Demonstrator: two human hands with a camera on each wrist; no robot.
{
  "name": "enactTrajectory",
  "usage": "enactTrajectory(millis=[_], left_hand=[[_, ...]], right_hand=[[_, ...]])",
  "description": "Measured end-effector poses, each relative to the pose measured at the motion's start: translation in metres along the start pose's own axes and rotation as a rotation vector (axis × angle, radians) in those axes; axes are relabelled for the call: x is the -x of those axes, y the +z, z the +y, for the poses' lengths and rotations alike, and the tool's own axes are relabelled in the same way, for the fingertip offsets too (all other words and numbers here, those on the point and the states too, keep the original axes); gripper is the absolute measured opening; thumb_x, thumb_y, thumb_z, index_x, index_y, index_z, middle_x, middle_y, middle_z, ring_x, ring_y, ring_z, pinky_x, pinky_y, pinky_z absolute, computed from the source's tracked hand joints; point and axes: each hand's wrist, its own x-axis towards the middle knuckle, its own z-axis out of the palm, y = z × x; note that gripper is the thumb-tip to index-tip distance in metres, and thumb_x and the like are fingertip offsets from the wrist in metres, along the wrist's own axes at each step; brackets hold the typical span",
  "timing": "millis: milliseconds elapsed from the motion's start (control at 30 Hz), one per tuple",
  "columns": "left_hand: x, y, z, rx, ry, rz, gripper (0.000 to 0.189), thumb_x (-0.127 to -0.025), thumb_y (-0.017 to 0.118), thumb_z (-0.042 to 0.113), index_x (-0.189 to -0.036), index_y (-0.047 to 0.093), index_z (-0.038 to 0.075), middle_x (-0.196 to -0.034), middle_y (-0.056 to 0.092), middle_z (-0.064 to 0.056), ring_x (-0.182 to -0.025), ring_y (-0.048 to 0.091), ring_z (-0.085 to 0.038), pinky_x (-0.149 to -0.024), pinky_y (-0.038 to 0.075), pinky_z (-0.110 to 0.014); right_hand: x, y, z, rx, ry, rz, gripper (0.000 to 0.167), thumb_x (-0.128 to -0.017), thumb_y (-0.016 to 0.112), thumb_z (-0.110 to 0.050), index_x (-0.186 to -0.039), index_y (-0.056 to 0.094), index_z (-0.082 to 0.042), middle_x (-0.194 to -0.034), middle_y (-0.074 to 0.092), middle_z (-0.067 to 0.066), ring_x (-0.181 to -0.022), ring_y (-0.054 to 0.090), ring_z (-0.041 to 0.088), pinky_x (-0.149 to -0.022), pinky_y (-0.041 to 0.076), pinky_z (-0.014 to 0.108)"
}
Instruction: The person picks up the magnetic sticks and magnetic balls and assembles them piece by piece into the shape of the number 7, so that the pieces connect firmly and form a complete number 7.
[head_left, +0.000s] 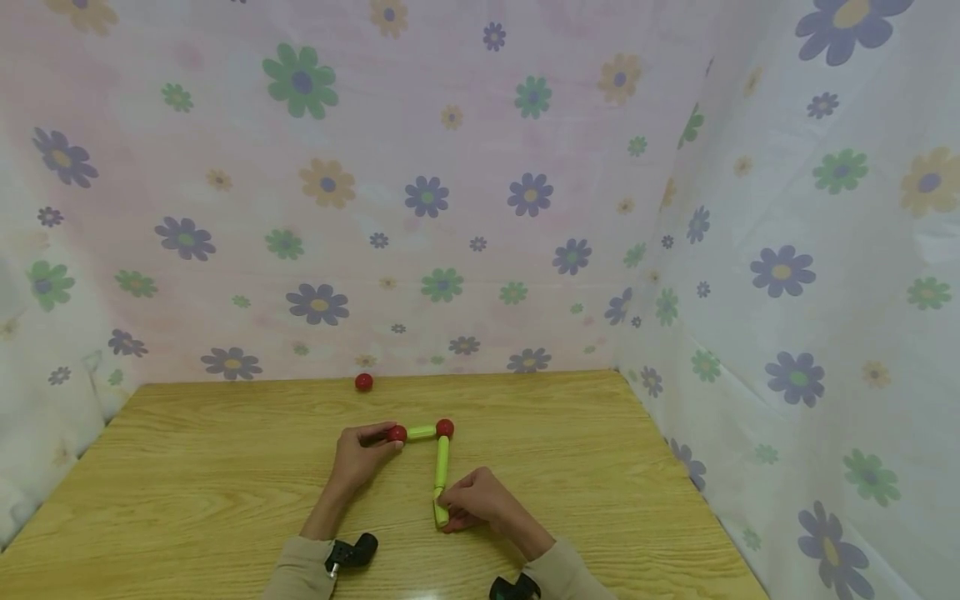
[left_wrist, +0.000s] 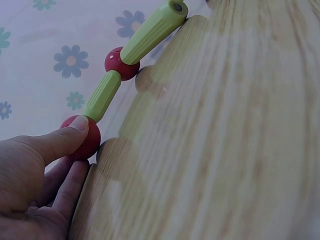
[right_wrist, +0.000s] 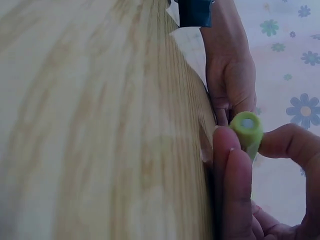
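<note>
In the head view my left hand [head_left: 362, 458] pinches a red ball [head_left: 397, 433] between thumb and fingers. A short green rod [head_left: 422, 432] runs from it to a second red ball [head_left: 445, 428]. From that corner ball a longer green rod [head_left: 442, 461] points toward me; the left wrist view shows a dark round disc in its near end. My right hand [head_left: 483, 500] pinches another green rod [head_left: 441, 515] between thumb and fingers, close to that near end and roughly in line with it. A pale disc shows in the held rod's end [right_wrist: 246, 123] in the right wrist view.
A loose red ball [head_left: 363, 382] lies at the back edge of the wooden table [head_left: 570, 467]. Flowered cloth [head_left: 480, 167] hangs behind the table and along its sides. A black wrist device [head_left: 352, 552] sits on the left forearm, another [head_left: 515, 587] on the right.
</note>
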Motion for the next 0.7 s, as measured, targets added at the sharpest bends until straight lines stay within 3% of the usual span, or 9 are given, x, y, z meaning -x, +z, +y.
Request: enactTrajectory(millis=[200,367,433,600,700], left_hand=[[0.000,0.000,0.000,0.004,0.002,-0.006,0.037,-0.082,0.082,-0.002,-0.118,0.073,-0.006,-0.117,0.071,-0.025,-0.112,0.068,-0.037,-0.086,0.057,-0.020],[0.000,0.000,-0.001,0.009,-0.002,-0.013,0.039,-0.083,0.082,-0.001,-0.120,0.072,-0.006,-0.120,0.070,-0.026,-0.114,0.067,-0.038,-0.086,0.056,-0.019],[0.001,-0.001,0.000,0.010,0.003,-0.013,0.038,-0.084,0.082,0.000,-0.121,0.072,-0.006,-0.120,0.070,-0.026,-0.114,0.067,-0.038,-0.087,0.056,-0.020],[0.001,0.000,-0.001,0.011,0.005,-0.013,0.037,-0.085,0.081,0.000,-0.120,0.072,-0.006,-0.121,0.069,-0.026,-0.114,0.067,-0.038,-0.087,0.057,-0.022],[0.001,0.000,-0.002,0.011,0.006,-0.013,0.037,-0.085,0.081,-0.001,-0.120,0.072,-0.006,-0.121,0.069,-0.026,-0.115,0.067,-0.038,-0.088,0.057,-0.023]], right_hand=[[0.003,-0.001,0.000,0.029,-0.022,-0.033,0.021,-0.087,0.065,-0.016,-0.080,0.076,0.001,-0.061,0.066,0.000,-0.052,0.062,0.006,-0.051,0.053,0.017],[0.007,-0.002,-0.002,0.054,-0.022,-0.049,0.025,-0.090,0.062,-0.018,-0.068,0.065,-0.007,-0.058,0.059,-0.003,-0.050,0.055,0.005,-0.052,0.048,0.017],[0.009,-0.003,-0.003,0.071,-0.035,-0.078,0.024,-0.093,0.059,-0.018,-0.076,0.070,-0.006,-0.062,0.059,-0.003,-0.052,0.053,0.005,-0.052,0.046,0.017],[0.012,-0.007,-0.003,0.074,-0.086,-0.128,0.029,-0.102,0.055,-0.019,-0.111,0.073,0.001,-0.076,0.062,0.001,-0.057,0.053,0.006,-0.054,0.046,0.018],[0.014,-0.007,-0.002,0.041,-0.110,-0.108,0.029,-0.104,0.056,-0.021,-0.113,0.071,0.003,-0.079,0.062,0.002,-0.060,0.053,0.007,-0.055,0.045,0.019]])
